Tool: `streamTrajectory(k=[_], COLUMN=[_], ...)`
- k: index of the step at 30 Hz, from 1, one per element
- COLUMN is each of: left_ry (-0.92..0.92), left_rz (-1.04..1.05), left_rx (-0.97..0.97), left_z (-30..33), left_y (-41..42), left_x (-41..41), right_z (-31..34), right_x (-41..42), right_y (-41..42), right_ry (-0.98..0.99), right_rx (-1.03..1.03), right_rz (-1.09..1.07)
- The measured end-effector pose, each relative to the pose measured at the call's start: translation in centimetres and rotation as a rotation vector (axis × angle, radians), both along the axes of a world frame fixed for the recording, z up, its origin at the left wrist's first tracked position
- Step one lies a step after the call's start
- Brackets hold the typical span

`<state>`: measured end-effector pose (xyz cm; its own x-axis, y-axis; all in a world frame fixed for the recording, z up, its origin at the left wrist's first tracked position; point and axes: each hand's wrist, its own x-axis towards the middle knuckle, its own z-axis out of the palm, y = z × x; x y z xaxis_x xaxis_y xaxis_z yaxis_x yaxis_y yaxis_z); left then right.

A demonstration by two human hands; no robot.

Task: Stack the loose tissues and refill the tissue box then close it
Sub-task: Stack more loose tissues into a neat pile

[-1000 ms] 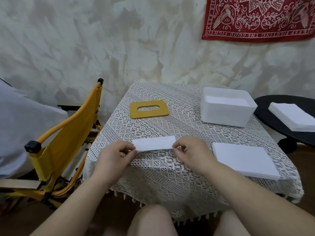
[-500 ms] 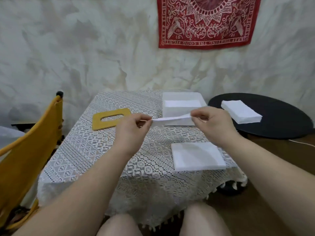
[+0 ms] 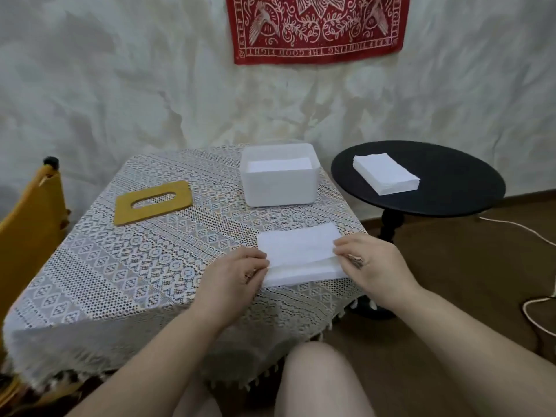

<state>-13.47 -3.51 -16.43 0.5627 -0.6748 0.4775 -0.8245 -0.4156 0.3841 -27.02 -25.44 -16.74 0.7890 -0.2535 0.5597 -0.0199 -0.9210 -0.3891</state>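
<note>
We find a flat white tissue stack [image 3: 301, 254] lying near the front right corner of the lace-covered table [image 3: 144, 260], its top sheet lifted slightly along the near edge. We note the left hand [image 3: 231, 281] pinching the top sheet at the stack's left end and the right hand [image 3: 373, 266] pinching it at the right end, fingers curled narrow. The white tissue box [image 3: 279, 188] stands open behind, tissues inside, with its yellow slotted lid [image 3: 153, 203] lying apart to the left.

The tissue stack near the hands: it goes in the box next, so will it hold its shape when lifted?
Probably floppy: the top sheet of the tissue stack already lifts loosely at its near edge. Likely light, and loose sheets may slide apart.
</note>
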Motion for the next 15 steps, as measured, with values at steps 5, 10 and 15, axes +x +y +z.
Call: streamTrajectory(k=[5,10,15], left_ry=[-0.033,-0.066,-0.126], left_rz=[-0.019,-0.021,-0.022], left_rx=[-0.042,-0.034,-0.049], left_z=[-0.6,-1.4,-1.6], left_y=[0.5,1.0,0.9], left_x=[-0.1,0.0,-0.1], right_z=[-0.7,-1.3,-1.4], right_x=[-0.4,-0.8,-1.1], right_y=[0.3,0.4,0.1], right_ry=[-0.054,-0.065,-0.058], right_rx=[-0.03,-0.032,-0.015], right_rz=[0.004,0.023,0.017])
